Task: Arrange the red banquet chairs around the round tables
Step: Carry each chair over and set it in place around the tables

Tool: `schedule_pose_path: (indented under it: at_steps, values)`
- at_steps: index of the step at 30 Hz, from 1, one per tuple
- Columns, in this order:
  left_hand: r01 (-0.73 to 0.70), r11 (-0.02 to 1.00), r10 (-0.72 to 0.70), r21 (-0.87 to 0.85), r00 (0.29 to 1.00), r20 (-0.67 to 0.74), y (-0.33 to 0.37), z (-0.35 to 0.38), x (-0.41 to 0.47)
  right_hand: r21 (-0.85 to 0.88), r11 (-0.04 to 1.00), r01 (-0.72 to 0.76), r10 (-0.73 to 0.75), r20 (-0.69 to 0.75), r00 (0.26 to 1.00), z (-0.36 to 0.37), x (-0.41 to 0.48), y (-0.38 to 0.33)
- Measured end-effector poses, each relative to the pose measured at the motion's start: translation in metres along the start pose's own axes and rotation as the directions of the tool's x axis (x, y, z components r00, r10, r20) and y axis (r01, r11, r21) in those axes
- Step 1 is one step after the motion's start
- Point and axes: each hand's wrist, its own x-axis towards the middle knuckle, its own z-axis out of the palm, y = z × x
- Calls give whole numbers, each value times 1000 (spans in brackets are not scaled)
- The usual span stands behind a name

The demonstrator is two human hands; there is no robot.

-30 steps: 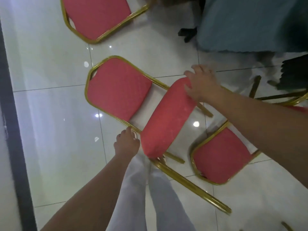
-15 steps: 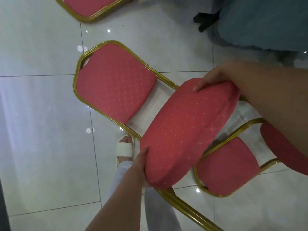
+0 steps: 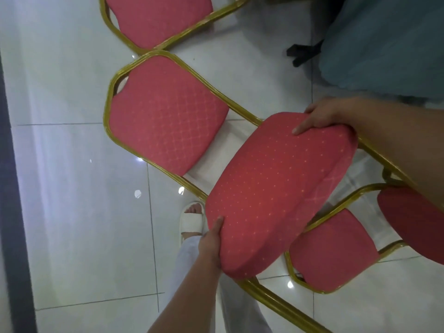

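A red banquet chair (image 3: 276, 188) with a gold frame is tilted in front of me, its dotted seat cushion facing up and its padded back toward the upper left. My left hand (image 3: 211, 246) grips the near lower edge of the seat. At the far upper edge, my right hand (image 3: 319, 118) holds the cushion with the thumb lying on top. A second red chair (image 3: 334, 251) stands at the lower right, partly under the held one. A third red chair (image 3: 156, 18) lies at the top.
A table draped in blue-grey cloth (image 3: 384, 44) fills the upper right, with a black table foot (image 3: 302, 52) showing beneath it. Glossy white floor tiles (image 3: 72, 188) spread to the left. A dark strip (image 3: 12, 188) runs down the left edge. My foot in a white slipper (image 3: 192, 219) is beside the chair.
The chair has been tipped so its seat faces up. My left hand moved from the frame to the seat's near edge; my right hand stays on the far edge.
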Motion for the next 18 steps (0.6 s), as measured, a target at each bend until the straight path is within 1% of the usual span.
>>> schedule_pose_path:
  at_steps: [2,4,7,9,11,13,15,17,18]
  values:
    - [-83,996,83,-18,996,12,16,2,-18,61,997,53,-51,-36,998,-25,-18,-13]
    - [-184,983,184,-19,983,9,37,5,-39,75,989,124,-116,-102,988,-57,-36,-29]
    - [-335,942,332,-29,941,-63,73,6,-69,95,970,224,-199,-221,955,-105,-61,-51]
    - [-422,906,415,-35,901,-127,95,10,-88,129,951,282,-236,-289,928,-130,-75,-54]
    - [-514,856,498,-53,847,-187,112,16,-101,181,918,353,-270,-367,890,-147,-82,-50]
    - [-601,793,570,-94,788,-232,124,22,-111,192,892,410,-303,-420,855,-154,-85,-43]
    - [-643,758,604,-112,756,-254,130,34,-117,205,873,443,-310,-468,828,-155,-81,-28]
    - [-673,729,628,-125,730,-271,124,54,-118,204,882,425,-279,-502,819,-150,-73,-11]
    - [-696,706,645,-133,709,-285,121,65,-116,185,901,393,-247,-527,813,-144,-70,-4]
